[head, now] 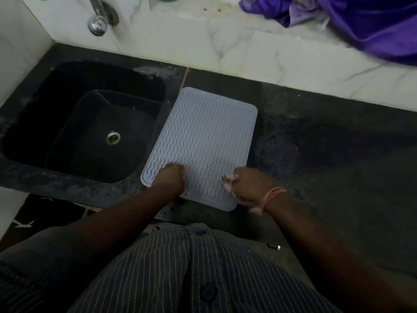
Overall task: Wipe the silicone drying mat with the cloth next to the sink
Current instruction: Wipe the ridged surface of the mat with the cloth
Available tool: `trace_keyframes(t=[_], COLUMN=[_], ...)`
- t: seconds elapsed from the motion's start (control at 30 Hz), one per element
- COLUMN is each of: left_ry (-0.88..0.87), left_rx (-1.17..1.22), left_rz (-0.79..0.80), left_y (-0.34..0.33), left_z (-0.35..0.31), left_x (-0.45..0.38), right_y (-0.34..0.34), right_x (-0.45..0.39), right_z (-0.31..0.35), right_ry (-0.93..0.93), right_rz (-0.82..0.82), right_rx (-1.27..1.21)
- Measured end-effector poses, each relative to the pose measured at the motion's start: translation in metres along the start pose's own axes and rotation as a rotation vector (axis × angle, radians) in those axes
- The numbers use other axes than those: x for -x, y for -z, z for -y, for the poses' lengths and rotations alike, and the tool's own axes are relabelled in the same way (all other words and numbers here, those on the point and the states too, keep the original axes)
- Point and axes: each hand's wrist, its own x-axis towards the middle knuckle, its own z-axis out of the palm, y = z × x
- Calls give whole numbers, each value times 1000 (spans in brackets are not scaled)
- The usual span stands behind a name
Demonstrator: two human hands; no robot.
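While left hand [172, 177] rests on mat [200, 145], cloth [229, 181] mostly hidden in right hand [251, 185]

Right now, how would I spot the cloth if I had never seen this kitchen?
Find the black sink; the grey ribbed mat lies right of it on the dark counter. At the mat's near right corner, the right hand grips the cloth: a pale pinkish wad, the only soft thing there.

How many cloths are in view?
2: a pale cloth gripped in the right hand on the mat; a purple cloth on the ledge, top right.
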Motion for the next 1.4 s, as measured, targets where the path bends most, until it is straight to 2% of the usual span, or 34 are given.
trace_keyframes(t=[0.13, 0.2, 0.3, 0.43, 0.5, 0.57, 0.63, 0.8, 0.9, 1.1, 1.23, 1.4], left_ry=[24, 25, 32, 55, 54, 57, 95, 342, 442, 424, 391, 357], left_rx=[-13, 9, 44, 91, 119, 164, 242, 365, 398, 455, 450, 461], left_rz=[-4, -14, -21, -3, -4, -26, -84, -323, -342, -308, -251, -154], left_y=[0, 0, -1, 0, -1, -1, -2, 10, 20, 26, 30, 40], left_z=[-2, -2, -2, -1, -2, -2, 4, 60, 89, 106, 116, 118], left_x=[0, -1, -2, -5, -5, -2, 3, 19, 22, 16, 14, 4], right_y=[33, 36, 31, 15, 12, 15, 19, 13, 2, -39, -46, -14], right_x=[-17, -26, -28, -20, -19, -22, -28, -47, -55, -74, -94, -124], right_z=[-11, -14, -13, -5, 1, 11, 23, 73, 110, 170, 184, 191], right_ry=[-39, -70, -87, -90, -73, -33, 20, 221, 311, 709, 764, 789], right_rz=[-238, -271, -197, 150, 257, 278, 253, 139, 134, 127, 133, 140], right_rx=[-190, -194, -170, -69, -10, -11, -121, -266, -328, -61, 167, 315])
